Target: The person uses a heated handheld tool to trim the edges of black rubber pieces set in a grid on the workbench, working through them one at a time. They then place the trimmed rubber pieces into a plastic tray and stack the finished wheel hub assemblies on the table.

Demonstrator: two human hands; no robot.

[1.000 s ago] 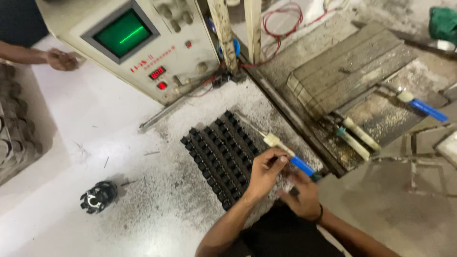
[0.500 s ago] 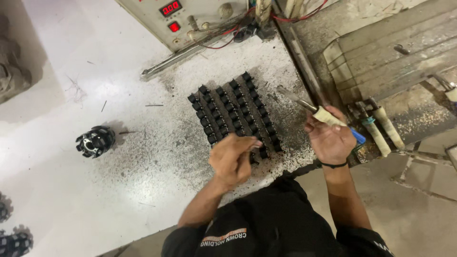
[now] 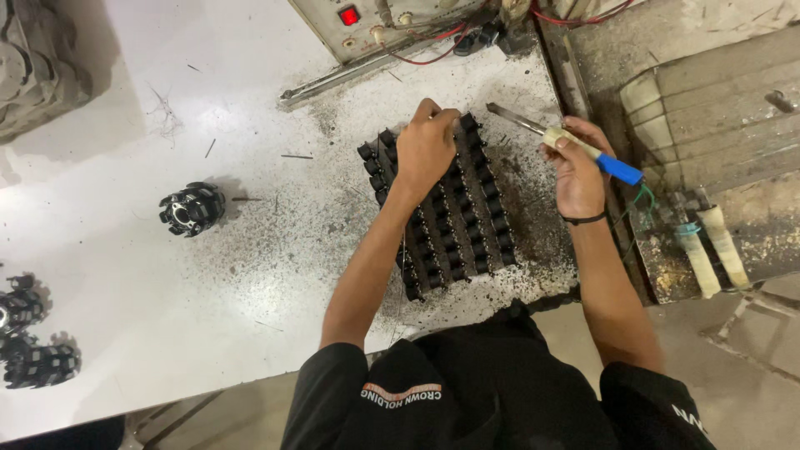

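Observation:
A block of small black parts in several rows (image 3: 454,221) lies on the speckled white table (image 3: 250,275) in front of me. My left hand (image 3: 427,150) rests on the block's far end, fingers curled over the top rows; whether it grips a part I cannot tell. My right hand (image 3: 575,162) hovers just right of the block, shut on a hand tool (image 3: 567,143) with a metal blade, pale taped shaft and blue handle end. The blade points up-left toward the block's far corner.
A black toothed round part (image 3: 192,208) sits alone at the left, more like it at the left edge (image 3: 33,350). A machine with a red lamp (image 3: 350,15) and wires stands at the back. A metal rod (image 3: 350,75) lies before it. Taped handles (image 3: 708,250) lie right.
The view has shifted down and closer. My left hand moved from the block's near edge up to its far end. My right hand still holds the tool, blade now nearer the block.

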